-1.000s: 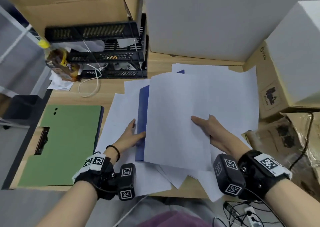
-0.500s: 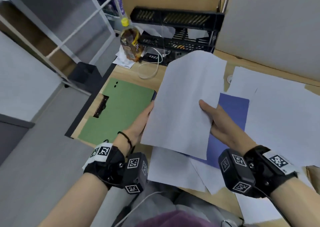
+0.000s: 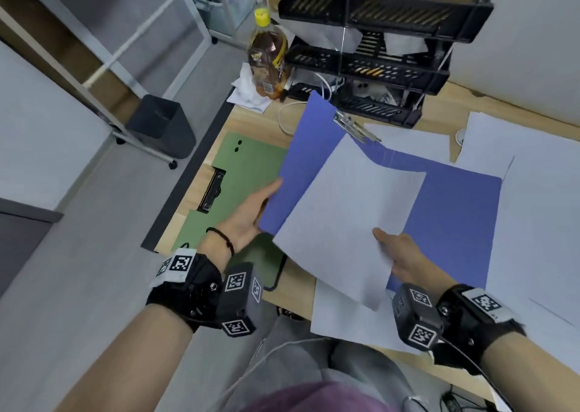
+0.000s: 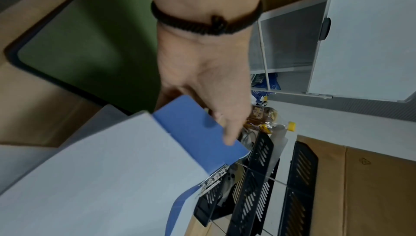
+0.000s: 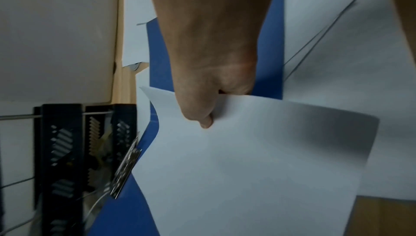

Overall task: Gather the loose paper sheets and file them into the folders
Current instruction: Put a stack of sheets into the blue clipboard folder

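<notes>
A blue folder [image 3: 455, 210] lies open in the middle of the desk, with a metal clip [image 3: 354, 127] at the top of its spine. My left hand [image 3: 251, 210] grips the edge of its raised left cover [image 4: 198, 129], thumb on the inner face. My right hand [image 3: 398, 254] pinches a white sheet [image 3: 348, 223] by its near right edge, thumb on top [image 5: 206, 122]. The sheet [image 5: 258, 168] hangs slanted over the open folder. A closed green folder [image 3: 248, 166] lies flat at the desk's left end. More loose sheets [image 3: 533, 207] cover the right side.
A black stacked tray rack [image 3: 376, 60] and a brown drink bottle [image 3: 268, 56] stand at the back. A white cable [image 3: 282, 119] loops in front of them. Another sheet [image 3: 342, 320] overhangs the desk's near edge. A dark bin [image 3: 160, 122] sits on the floor to the left.
My left hand has let go of the sheet and lifted the blue folder's cover open. The right hand alone now holds the sheet, lower and over the open folder.
</notes>
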Available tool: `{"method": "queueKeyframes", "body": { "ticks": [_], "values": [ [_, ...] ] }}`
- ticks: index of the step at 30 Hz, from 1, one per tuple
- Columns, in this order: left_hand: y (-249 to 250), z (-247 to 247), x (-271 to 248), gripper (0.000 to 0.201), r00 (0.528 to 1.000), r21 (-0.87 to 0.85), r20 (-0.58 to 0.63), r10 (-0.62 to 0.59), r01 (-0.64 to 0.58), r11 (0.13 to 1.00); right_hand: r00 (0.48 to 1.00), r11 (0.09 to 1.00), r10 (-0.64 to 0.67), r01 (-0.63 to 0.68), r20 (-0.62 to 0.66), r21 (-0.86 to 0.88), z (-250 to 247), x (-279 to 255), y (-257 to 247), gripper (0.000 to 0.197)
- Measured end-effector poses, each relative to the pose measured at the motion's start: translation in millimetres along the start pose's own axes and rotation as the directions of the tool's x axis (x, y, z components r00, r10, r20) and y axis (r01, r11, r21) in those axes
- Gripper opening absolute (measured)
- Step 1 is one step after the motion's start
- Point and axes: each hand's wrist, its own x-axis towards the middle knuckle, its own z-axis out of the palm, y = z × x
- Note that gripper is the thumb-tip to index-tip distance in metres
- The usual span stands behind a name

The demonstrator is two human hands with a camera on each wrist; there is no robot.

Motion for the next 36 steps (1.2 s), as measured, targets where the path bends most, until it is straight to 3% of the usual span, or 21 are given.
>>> {"method": "queueKeyframes", "body": {
  "ticks": [2,6,12,17,19,21,22,23,26,31,36],
  "values": [
    [-6.9,-11.6,14.6,0.027,0.998,0.123,-0.07,0.003,0.006,0.992,0.996,0.999,0.04,-0.043,-0.083,-0.029,-6.2,4.0,11.9,0.035],
    [-21.9,-28.7,32.5,0.037,0.991,0.266,-0.127,0.039,-0.004,0.964,0.99,0.997,0.033,-0.042,-0.135,-0.067,-10.0,2.1,13.7,0.027],
    [-31.0,-59.4,32.7,0.037,0.986,0.278,-0.167,0.014,0.033,0.96,0.977,0.991,-0.108,0.092,-0.185,-0.095,10.4,5.1,6.0,0.021],
    [-45.3,-86.0,23.6,0.037,0.972,0.312,-0.232,-0.043,0.116,0.943,0.984,0.98,-0.112,0.087,-0.137,-0.177,19.5,14.9,15.4,0.019],
    [-53.2,-92.4,24.0,0.04,0.919,0.349,-0.392,0.043,0.105,0.931,0.99,0.977,-0.101,0.08,-0.098,-0.195,16.3,16.1,18.7,0.023],
    [-60.6,-98.3,27.6,0.049,0.793,0.467,-0.568,0.219,0.091,0.88,0.994,0.974,-0.103,0.091,-0.048,-0.209,7.7,14.5,20.8,0.021],
    [-62.9,-98.4,29.8,0.051,0.746,0.527,-0.597,0.294,0.089,0.845,0.994,0.973,-0.109,0.101,-0.024,-0.209,2.0,13.1,21.3,0.02],
    [-63.5,-94.9,32.3,0.051,0.732,0.567,-0.593,0.335,0.083,0.82,0.994,0.973,-0.112,0.108,-0.006,-0.205,-4.7,12.5,22.3,0.018],
    [-60.9,-65.9,42.7,0.042,0.795,0.556,-0.501,0.342,-0.007,0.831,0.992,0.977,-0.126,0.126,0.011,-0.174,-28.1,11.2,24.7,0.014],
    [-56.6,12.1,63.2,0.034,0.946,0.479,-0.27,0.179,-0.029,0.877,0.991,0.98,-0.124,0.113,-0.053,-0.166,-81.7,14.1,29.0,0.015],
    [-61.0,63.3,84.8,0.037,0.981,0.604,-0.178,0.082,0.043,0.796,0.988,0.986,-0.08,0.058,-0.135,-0.153,-136.4,21.1,31.8,0.025]
  ]
}}
